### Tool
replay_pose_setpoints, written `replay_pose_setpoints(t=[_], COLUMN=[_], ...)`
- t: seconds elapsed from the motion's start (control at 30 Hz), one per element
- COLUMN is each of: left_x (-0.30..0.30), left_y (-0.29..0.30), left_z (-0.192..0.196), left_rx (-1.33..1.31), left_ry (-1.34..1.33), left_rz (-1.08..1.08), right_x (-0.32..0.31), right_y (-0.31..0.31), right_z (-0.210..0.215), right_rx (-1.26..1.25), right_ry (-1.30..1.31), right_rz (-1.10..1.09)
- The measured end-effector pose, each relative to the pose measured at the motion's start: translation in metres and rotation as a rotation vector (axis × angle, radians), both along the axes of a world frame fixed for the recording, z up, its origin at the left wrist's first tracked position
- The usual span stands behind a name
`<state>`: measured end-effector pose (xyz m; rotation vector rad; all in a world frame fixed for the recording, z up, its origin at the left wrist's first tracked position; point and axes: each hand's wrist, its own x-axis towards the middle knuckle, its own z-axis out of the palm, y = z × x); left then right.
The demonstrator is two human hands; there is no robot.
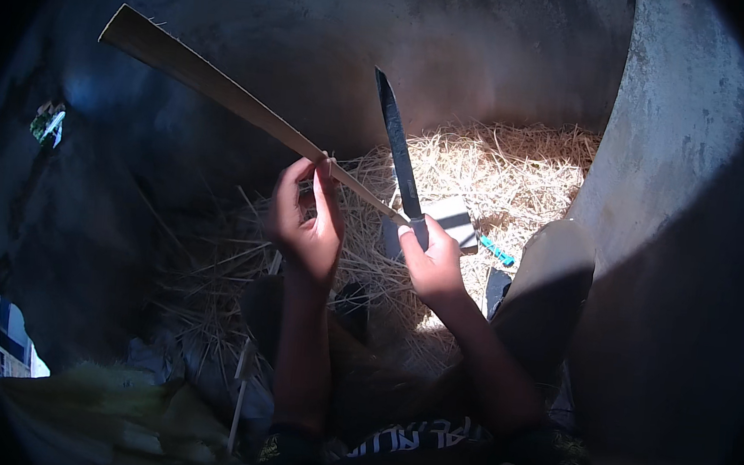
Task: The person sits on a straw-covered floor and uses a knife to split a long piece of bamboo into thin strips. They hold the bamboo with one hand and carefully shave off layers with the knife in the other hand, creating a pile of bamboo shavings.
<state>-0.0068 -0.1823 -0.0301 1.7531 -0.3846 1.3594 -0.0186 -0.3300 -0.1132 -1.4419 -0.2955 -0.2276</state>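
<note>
One long, flat, pale-tan bamboo strip (pixel 217 89) is slanting across the upper left, its long axis running from a broad squared end high at the left down to the right, where its narrow end is meeting the blade. The left hand (pixel 307 223) is wrapping its grip around the strip partway down its length, fingers curled over it. One dark, pointed metal knife blade (pixel 396 147) is standing nearly upright, tip aimed up and slightly left, crossing the strip's lower end. The right hand (pixel 431 259) is closing its grip around the knife's handle. Below both hands a bed of dry yellow straw (pixel 517 170) is lying on the ground, with one small grey rectangular block (pixel 456 217) and one little turquoise stick-shaped object (pixel 497 251) resting on it.
</note>
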Motion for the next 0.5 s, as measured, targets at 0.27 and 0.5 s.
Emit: replay_pose_setpoints(t=[0.27, 0.5], left_x=[0.001, -0.008], left_y=[0.010, 0.014], left_z=[0.006, 0.014], left_rx=[-0.010, 0.038], left_ry=[0.022, 0.119], left_rz=[-0.108, -0.092], right_x=[0.002, 0.004], right_y=[0.008, 0.007], right_z=[-0.037, -0.042], right_rx=[-0.558, -0.780], right_ry=[0.105, 0.116], right_rz=[-0.057, -0.100])
